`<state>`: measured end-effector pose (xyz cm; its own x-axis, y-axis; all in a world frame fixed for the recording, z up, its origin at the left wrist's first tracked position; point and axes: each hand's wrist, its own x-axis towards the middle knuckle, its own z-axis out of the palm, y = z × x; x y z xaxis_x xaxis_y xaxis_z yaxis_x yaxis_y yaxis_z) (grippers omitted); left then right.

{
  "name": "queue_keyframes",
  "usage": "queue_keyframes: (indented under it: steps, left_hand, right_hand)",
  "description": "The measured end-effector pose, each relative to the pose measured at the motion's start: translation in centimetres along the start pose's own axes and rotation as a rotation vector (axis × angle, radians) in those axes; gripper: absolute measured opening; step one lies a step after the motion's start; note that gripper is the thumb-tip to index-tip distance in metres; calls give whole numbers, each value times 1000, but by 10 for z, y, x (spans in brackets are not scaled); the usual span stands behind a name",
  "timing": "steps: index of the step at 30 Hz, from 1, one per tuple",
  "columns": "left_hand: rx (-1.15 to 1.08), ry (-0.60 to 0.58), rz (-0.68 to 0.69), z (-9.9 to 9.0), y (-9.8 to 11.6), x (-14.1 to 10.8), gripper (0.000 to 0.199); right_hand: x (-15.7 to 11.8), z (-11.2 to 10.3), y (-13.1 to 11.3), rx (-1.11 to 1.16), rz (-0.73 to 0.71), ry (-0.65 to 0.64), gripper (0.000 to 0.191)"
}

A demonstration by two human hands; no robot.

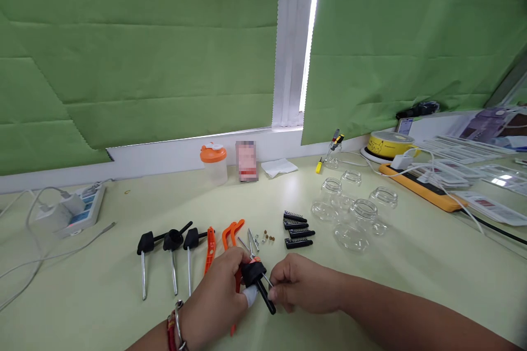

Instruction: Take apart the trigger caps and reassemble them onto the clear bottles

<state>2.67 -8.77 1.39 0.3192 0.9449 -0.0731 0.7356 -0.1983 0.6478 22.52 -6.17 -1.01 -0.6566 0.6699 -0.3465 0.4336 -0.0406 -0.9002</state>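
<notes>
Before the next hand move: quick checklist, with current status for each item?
1. Black part gripped by left hand: ok, held in the fingers.
2. Thin metal rod pinched by right hand: ok, its near end is at the fingertips.
3. Rod fully seated in the black part: cannot tell, the junction is too small to judge.
4. Left hand clear of the orange handles: not ok, it partly covers them in this view.
5. Small brown pieces apart from the fingers: ok, loose on the table just beyond.
6. Glass jars away from right hand: ok, clear gap.
</notes>
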Motion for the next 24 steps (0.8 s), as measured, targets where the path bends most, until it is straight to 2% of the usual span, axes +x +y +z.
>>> queue_keyframes:
  steps: [3, 7, 11, 13, 15, 18, 20, 21, 24]
  left_hand:
    - [2, -33, 35, 3, -2, -2, 14]
    - [78, -122, 183, 4, -2, -5, 11]
    - [124, -284, 345, 1, 4, -8, 36]
    - [157, -321, 372, -1, 7, -8, 36]
    - [196, -359, 421, -3, 9, -8, 29]
    - [219, -457, 524, -4, 9, -8, 21]
    - [235, -511, 557, -3, 9, -8, 19]
    - [248, -526, 554, -3, 9, -8, 20]
    - [273, -521, 513, -2, 8, -7, 20]
  right_hand:
    - [5, 0, 3, 79, -6, 69, 28]
    - [7, -8, 8, 252, -40, 26, 40]
    - [8, -10, 10, 416, -17, -42, 42]
    - [10, -9, 9, 421, -6, -40, 40]
    - [13, -8, 9, 458, 1, 35, 40]
    - [18, -10, 7, 537, -61, 256, 41]
    - [21, -10, 7, 437, -159, 382, 35]
    - [23, -9, 6, 316, -227, 430, 30]
    - [29, -5, 6, -247, -481, 480, 16]
